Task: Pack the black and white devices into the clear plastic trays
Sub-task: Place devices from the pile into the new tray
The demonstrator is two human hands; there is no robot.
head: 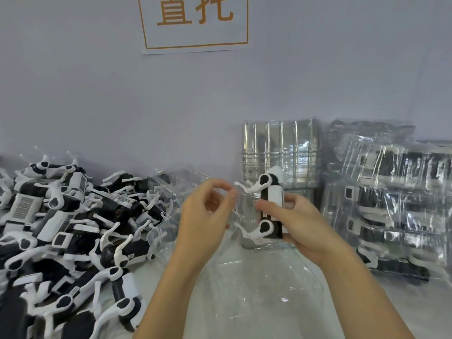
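My right hand (297, 221) grips a black and white device (271, 209) with two white curved arms, held upright above the table's middle. My left hand (208, 211) is just left of it, fingers curled, pinching the edge of a clear plastic tray (244, 272) that lies open under both hands. Whether the device touches the tray I cannot tell. A big heap of loose black and white devices (68, 228) covers the left of the table.
A stack of empty clear trays (281, 152) leans against the wall behind my hands. Filled trays (396, 199) are stacked at the right. More loose clear plastic (168, 192) lies beside the heap. A paper sign (195, 23) hangs on the wall.
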